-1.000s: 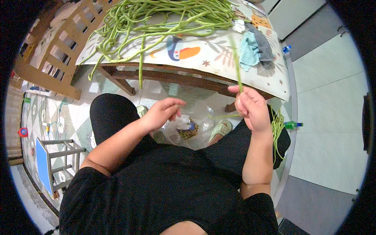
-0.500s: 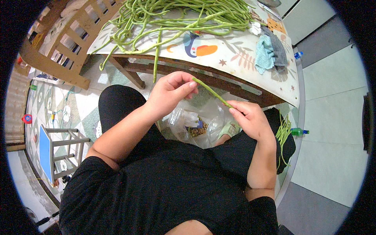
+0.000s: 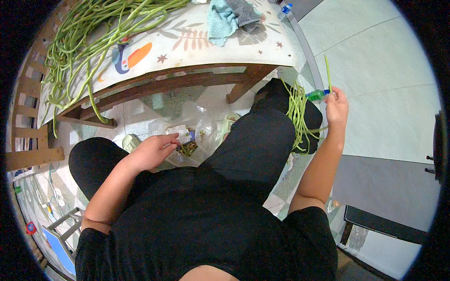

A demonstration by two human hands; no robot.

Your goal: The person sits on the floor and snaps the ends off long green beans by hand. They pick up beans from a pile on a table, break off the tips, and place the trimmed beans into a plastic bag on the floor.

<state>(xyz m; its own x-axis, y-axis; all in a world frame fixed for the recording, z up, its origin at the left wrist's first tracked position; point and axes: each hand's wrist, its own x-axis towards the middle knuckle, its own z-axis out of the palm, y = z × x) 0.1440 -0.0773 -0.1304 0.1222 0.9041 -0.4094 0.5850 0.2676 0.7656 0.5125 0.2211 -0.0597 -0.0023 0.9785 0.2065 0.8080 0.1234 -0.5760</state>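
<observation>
My right hand [image 3: 336, 107] is raised out to the right, its fingers pinched round a thin green long bean [image 3: 328, 74] that points upward. Just left of that hand, a small bunch of long beans [image 3: 296, 112] drapes over something black beside my right leg. My left hand [image 3: 157, 151] hovers at a clear plastic bag [image 3: 206, 124] between my legs, thumb and forefinger apart. Small brownish-green bits [image 3: 189, 148] and a white piece lie inside the bag. A large heap of long beans [image 3: 89, 35] covers the left of the table, several hanging over its edge.
The table [image 3: 187, 54] has a printed cover and a wooden frame. Teal and grey cloths [image 3: 222, 23] lie on it. A green bottle [image 3: 316, 95] is behind the bean bunch, and another bottle [image 3: 284, 11] stands farther back. A blue-topped stool [image 3: 58, 248] sits at lower left.
My right hand has carried the bean away from my left hand, out to the right. My left hand has released the bean's end and lowered toward the bag. The view has turned right.
</observation>
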